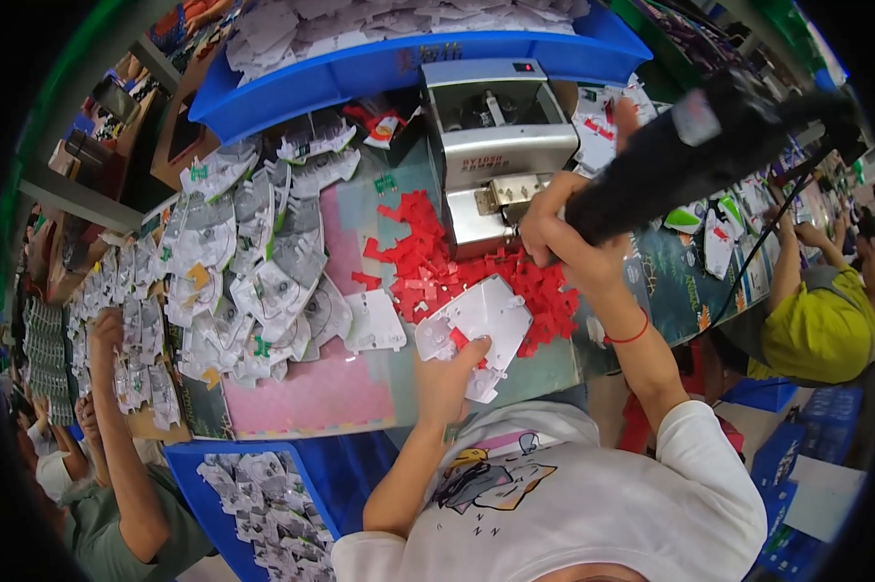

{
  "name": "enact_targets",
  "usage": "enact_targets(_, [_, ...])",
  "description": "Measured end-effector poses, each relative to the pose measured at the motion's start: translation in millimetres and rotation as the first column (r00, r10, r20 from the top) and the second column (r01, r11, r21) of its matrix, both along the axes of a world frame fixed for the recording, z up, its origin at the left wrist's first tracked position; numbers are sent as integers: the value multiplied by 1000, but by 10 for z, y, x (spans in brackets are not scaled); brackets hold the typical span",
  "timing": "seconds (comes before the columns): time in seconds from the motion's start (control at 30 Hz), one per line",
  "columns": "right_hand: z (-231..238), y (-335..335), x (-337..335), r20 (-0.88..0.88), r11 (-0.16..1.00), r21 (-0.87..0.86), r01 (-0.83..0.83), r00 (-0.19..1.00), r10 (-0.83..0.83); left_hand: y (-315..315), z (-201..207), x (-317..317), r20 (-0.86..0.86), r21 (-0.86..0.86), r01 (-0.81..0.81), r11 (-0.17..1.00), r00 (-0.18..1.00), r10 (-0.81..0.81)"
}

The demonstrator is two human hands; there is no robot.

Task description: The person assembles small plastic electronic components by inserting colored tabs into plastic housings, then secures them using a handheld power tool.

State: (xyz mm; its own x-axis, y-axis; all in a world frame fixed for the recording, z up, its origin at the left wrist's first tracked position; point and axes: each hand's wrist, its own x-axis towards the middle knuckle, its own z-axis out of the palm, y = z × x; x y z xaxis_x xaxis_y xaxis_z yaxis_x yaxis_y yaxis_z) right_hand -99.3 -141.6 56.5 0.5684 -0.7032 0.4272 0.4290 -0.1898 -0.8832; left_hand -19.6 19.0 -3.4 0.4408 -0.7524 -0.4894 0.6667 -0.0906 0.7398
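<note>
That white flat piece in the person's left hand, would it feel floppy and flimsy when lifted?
Probably light: the left hand lifts the white flat piece by one edge alone. It looks thin yet holds its shape without drooping, so fairly stiff, perhaps slightly bendy. Being flat, it should slide rather than roll if pushed across the table.

I see a crowded workshop under bright, even light. The worktop [360, 393] carries a pink and pale green mat. A long blue bin [379, 68] sits at its far edge, another blue bin [190, 485] stands lower left. Grey shelves [69, 194] run along the left. Blue crates [786, 456] rest on the pale floor [830, 504] at right.
</note>
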Motion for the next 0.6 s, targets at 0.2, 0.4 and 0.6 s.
enact_targets(0.2, [86,265,-187,46,941,90,-325,946,322,18,-6,-21,40,2,15,1000,999,-15])
enact_targets(0.4, [9,327,-256,-5,936,-38,-350,937,350,42,103,-39,17,-70,78,994,997,-77])
enact_targets(0.6, [120,248,-286,-1,855,-250,-454,883,469,57,208,3,-89,-97,151,984,983,-160])
